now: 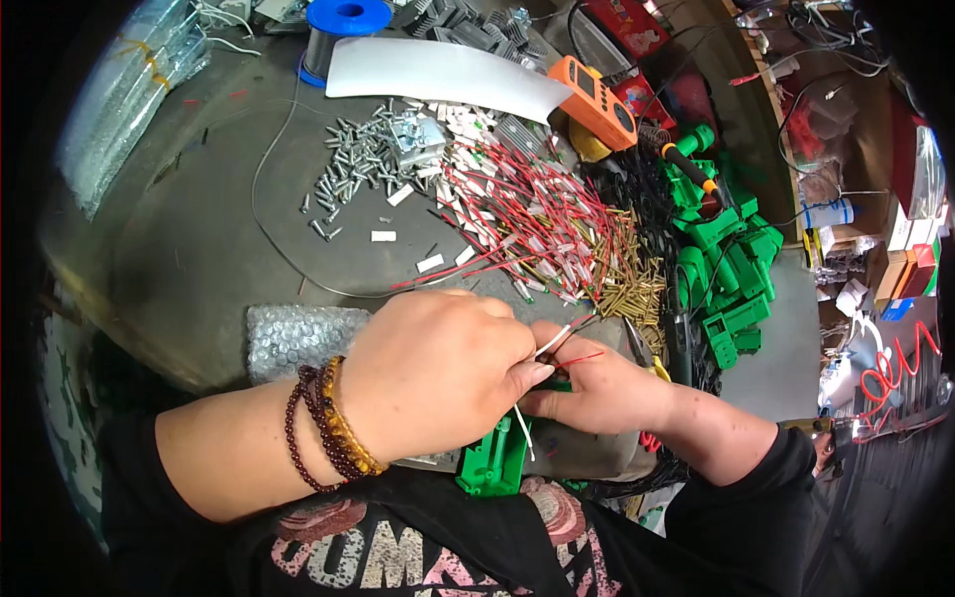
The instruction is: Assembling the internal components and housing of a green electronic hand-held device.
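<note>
My left hand (pixel 448 363), with beaded bracelets at its wrist, is closed in a pinch around a thin white wire (pixel 527 434) whose end hangs below the fingers. Fingertip to fingertip with it, my right hand (pixel 617 388) is closed too, and a short red wire (pixel 585 358) sticks out between its thumb and forefinger. What lies deeper between the fingers is hidden. Under both hands, near my shirt, a green plastic housing (pixel 494 463) shows its hollow inside; its upper part is covered by the left hand.
Beyond my hands lie red wired parts (pixel 527 214), brass pins (pixel 635 284) and screws (pixel 353 159). Green housings (pixel 731 259), a screwdriver (pixel 691 169) and an orange meter (pixel 594 99) are to the right. A solder spool (pixel 343 40) stands at the back; bubble wrap (pixel 298 338) lies left.
</note>
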A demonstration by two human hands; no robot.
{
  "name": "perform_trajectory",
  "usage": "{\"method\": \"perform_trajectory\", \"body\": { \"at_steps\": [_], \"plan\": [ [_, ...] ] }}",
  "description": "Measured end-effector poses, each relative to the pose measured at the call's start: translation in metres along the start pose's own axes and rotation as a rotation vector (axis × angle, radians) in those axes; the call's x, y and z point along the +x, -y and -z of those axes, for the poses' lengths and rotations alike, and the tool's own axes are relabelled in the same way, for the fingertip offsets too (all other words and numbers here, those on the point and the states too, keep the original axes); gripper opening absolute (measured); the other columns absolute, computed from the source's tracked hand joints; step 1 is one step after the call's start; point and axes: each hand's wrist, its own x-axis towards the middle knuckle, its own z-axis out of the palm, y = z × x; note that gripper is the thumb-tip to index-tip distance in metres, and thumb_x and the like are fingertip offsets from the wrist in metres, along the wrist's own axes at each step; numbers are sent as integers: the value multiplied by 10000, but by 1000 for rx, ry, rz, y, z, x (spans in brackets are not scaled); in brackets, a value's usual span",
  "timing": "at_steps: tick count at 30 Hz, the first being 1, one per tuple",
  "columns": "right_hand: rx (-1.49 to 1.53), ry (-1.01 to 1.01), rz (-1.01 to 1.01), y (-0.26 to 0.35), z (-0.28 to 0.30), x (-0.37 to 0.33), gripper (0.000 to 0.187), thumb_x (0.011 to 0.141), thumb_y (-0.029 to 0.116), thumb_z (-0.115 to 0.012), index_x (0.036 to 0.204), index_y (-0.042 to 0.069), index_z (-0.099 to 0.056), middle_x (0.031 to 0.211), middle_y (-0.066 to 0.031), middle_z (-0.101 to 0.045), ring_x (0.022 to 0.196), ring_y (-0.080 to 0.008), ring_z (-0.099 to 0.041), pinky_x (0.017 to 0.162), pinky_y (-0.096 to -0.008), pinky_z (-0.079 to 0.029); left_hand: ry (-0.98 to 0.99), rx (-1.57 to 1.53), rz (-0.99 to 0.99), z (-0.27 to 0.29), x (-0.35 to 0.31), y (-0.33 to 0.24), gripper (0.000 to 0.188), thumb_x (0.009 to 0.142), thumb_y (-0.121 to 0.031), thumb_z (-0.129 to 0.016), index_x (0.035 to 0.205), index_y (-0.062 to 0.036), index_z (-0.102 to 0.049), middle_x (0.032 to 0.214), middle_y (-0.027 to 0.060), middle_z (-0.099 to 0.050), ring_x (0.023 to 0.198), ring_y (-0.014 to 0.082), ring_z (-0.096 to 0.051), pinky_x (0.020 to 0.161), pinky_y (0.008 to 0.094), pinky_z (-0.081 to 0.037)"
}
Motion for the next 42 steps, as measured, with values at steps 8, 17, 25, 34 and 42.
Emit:
{"method": "perform_trajectory", "body": {
  "at_steps": [8,17,25,34,42],
  "plan": [
    [7,-56,-30,2,3,-7,395,895,145,-736,1242,29,-587,1038,-144,-701,970,-229,-684,862,-361,-526,64,32,8,4,3,0,210,877,-226,-731,790,-43,-674,754,100,-656,713,324,-645,625,421,-508],
    [23,-628,444,-42,-6,-23,141,831,95,-803,952,31,-771,900,-88,-728,801,-196,-681,700,-304,-531,202,182,70,-4,20,-19,174,873,-225,-720,897,-55,-694,827,109,-648,828,332,-639,764,418,-515],
    [28,-695,572,-55,-5,-26,119,793,66,-818,888,39,-751,857,-72,-703,765,-202,-679,667,-314,-528,412,228,87,-9,40,-21,155,779,-215,-791,844,-88,-730,833,70,-647,834,279,-633,787,383,-494],
    [45,-699,639,-57,-7,-28,133,774,49,-818,885,61,-745,954,-81,-690,819,-213,-679,688,-322,-538,352,204,66,-15,35,-25,123,771,-108,-784,826,-55,-687,772,86,-625,747,266,-627,666,367,-488],
    [-298,-931,516,-41,-4,-47,188,745,38,-812,916,74,-744,1133,-111,-685,1000,-285,-647,854,-402,-515,186,143,40,-11,23,-25,101,804,-52,-751,828,-28,-656,748,68,-606,711,205,-599,649,319,-475]
  ]
}}
